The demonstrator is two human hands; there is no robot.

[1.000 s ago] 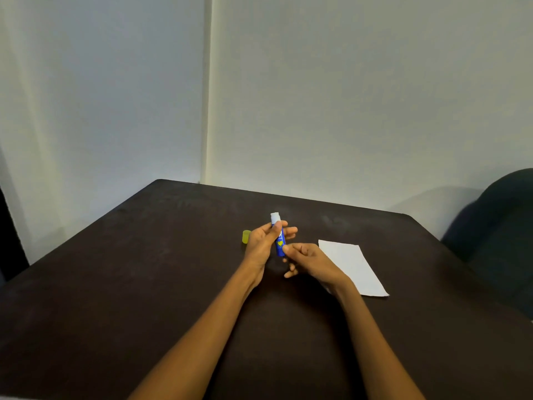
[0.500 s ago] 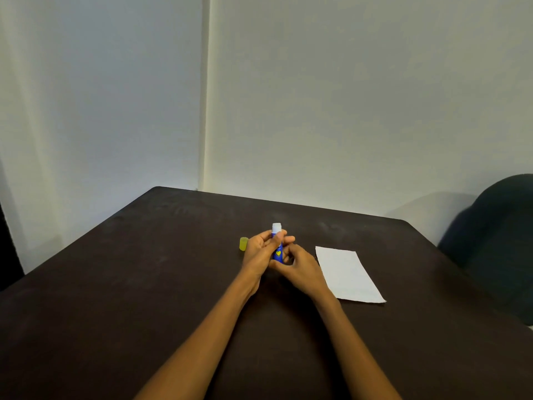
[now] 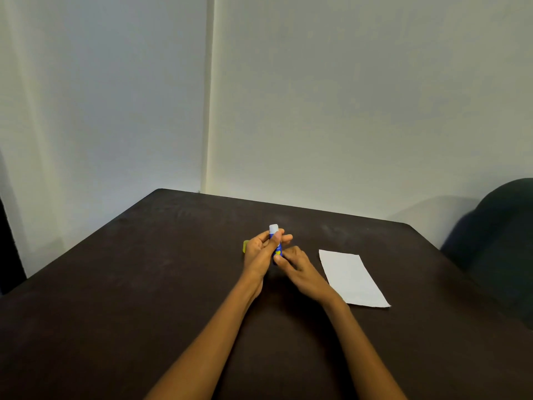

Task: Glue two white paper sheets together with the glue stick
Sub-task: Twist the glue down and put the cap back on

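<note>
A blue glue stick (image 3: pixel 276 246) with its white glue tip exposed stands upright in my left hand (image 3: pixel 264 252), whose fingers wrap its middle. My right hand (image 3: pixel 298 268) pinches the stick's lower end with thumb and fingers. The yellow-green cap (image 3: pixel 245 246) lies on the table just left of my left hand, partly hidden behind it. White paper (image 3: pixel 352 277) lies flat on the dark table to the right of my right hand; I cannot tell whether it is one sheet or two stacked.
The dark brown table (image 3: pixel 144 298) fills the lower view, with pale walls meeting in a corner behind it. A dark rounded chair back (image 3: pixel 501 241) stands past the table's right edge.
My right hand has closed in on the bottom of the glue stick. Both hands have stayed near the table's middle, and the paper and cap have not moved.
</note>
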